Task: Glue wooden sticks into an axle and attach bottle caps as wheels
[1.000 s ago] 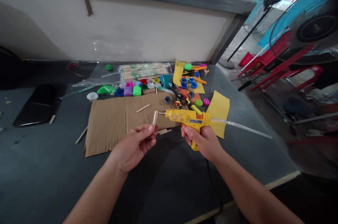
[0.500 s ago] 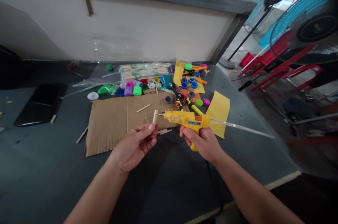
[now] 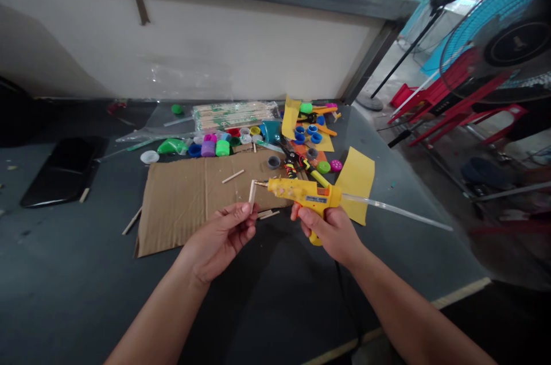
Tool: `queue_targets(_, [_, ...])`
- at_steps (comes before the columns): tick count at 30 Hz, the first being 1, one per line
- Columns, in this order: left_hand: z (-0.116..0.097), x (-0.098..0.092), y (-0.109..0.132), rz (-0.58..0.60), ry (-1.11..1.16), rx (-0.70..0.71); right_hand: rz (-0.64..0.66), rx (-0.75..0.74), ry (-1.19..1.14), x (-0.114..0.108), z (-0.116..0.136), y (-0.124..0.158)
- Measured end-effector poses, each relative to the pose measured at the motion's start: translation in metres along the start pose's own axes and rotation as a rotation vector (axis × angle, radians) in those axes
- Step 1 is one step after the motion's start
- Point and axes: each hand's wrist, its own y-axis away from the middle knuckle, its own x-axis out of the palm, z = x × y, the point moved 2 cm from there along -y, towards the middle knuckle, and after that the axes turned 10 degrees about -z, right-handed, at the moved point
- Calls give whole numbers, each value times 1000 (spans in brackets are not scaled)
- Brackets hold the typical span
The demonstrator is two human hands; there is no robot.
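My left hand (image 3: pixel 224 236) pinches a short wooden stick (image 3: pixel 252 193) and holds it upright above the front edge of a brown cardboard sheet (image 3: pixel 185 195). My right hand (image 3: pixel 329 230) grips the handle of a yellow glue gun (image 3: pixel 307 195). The gun's nozzle points left and touches the top of the stick. A clear glue stick (image 3: pixel 396 211) juts from the gun's back toward the right. Two loose sticks (image 3: pixel 269 214) lie on the table just below the stick I hold.
On the dark table (image 3: pixel 64 273) behind the cardboard lie several coloured bottle caps (image 3: pixel 215 147), a pack of wooden sticks (image 3: pixel 235 114), pliers (image 3: pixel 297 165) and yellow paper pieces (image 3: pixel 359 178). A black flat object (image 3: pixel 60 170) lies left. A fan (image 3: pixel 508 32) and red chairs stand right.
The glue gun has shifted slightly left, so its nozzle now meets the top of the stick. My left hand has stayed in place.
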Motion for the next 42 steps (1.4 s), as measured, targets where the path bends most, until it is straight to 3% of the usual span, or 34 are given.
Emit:
queue_targets(18, [-1, -4, -3, 55, 93, -15, -8, -155, 236, 1, 8, 6])
queue_targets(42, [-2, -2, -4, 26, 117, -16, 19, -244, 251, 3, 7, 6])
